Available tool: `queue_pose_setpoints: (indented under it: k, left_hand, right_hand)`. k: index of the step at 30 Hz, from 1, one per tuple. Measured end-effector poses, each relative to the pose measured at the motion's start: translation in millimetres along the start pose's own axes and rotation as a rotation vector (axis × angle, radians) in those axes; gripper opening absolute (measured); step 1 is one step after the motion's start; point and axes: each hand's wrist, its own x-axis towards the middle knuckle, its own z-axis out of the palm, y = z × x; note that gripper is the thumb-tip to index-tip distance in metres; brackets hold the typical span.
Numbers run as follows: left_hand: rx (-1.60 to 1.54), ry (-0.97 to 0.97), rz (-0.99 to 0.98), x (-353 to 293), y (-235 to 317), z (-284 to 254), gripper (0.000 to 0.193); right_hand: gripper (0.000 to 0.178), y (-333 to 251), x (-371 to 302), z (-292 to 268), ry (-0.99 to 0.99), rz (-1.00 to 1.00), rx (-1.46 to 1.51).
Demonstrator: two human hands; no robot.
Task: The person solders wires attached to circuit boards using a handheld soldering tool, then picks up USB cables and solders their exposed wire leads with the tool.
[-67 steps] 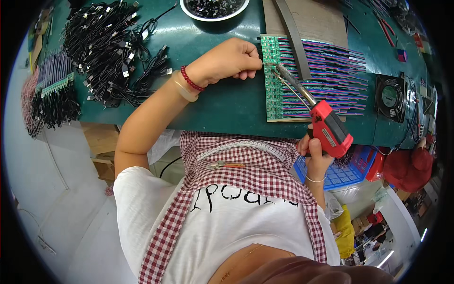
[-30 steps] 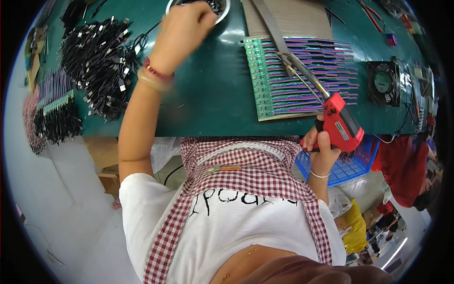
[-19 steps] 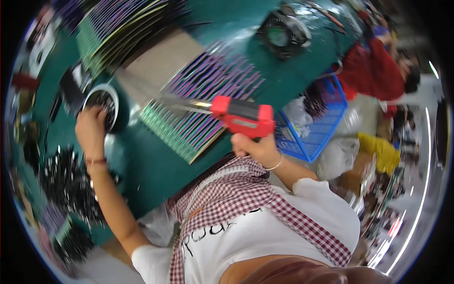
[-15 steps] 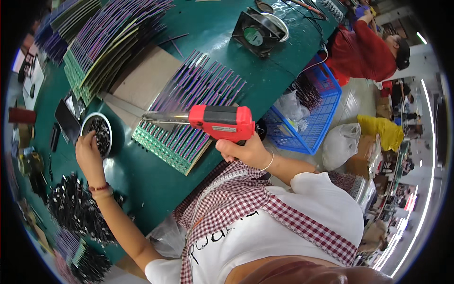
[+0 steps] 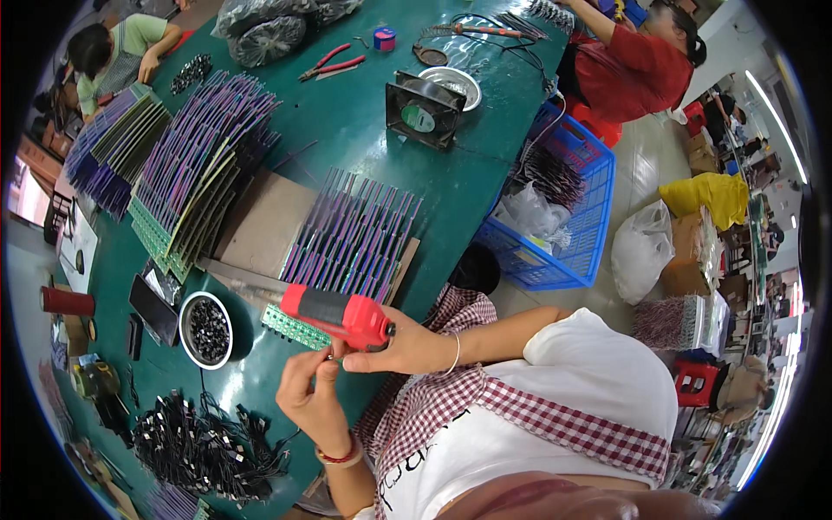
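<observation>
A pistol-shaped soldering gun (image 5: 334, 314), moulded in glossy red plastic with black grip panels, is held in the right hand (image 5: 403, 347); its handle is enclosed by the curled fingers, and its barrel is directed away from them, toward the upper left. The left hand (image 5: 314, 400) is placed just beside the right-hand fingertips. Its thumb and forefinger are bent with their tips nearly together; whether a small part is pinched there cannot be told.

Beyond the fingers, partly covered by the gun, a green circuit-board panel (image 5: 295, 329) is laid flat on the smooth green tabletop (image 5: 260, 381). Thin purple and black wires (image 5: 351, 234) are extended from it in parallel rows. A flat grey strip (image 5: 238, 276) is laid over matte brown cardboard (image 5: 269, 221) farther out.

To the left of the fingers, small black parts (image 5: 206, 329) are contained in a round white-rimmed bowl (image 5: 230, 342). Nearer the left wrist, black cables (image 5: 208, 451) with light-coloured connectors are heaped in a tangle.
</observation>
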Motion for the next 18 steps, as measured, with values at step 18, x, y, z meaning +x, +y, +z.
queue_pose_setpoints:
  k: [18]
  left_hand:
    - [0.556,0.023,0.382,-25,12,5,0.016]
  right_hand:
    - [0.035,4,-4,-9,-0.052,0.046,-0.241]
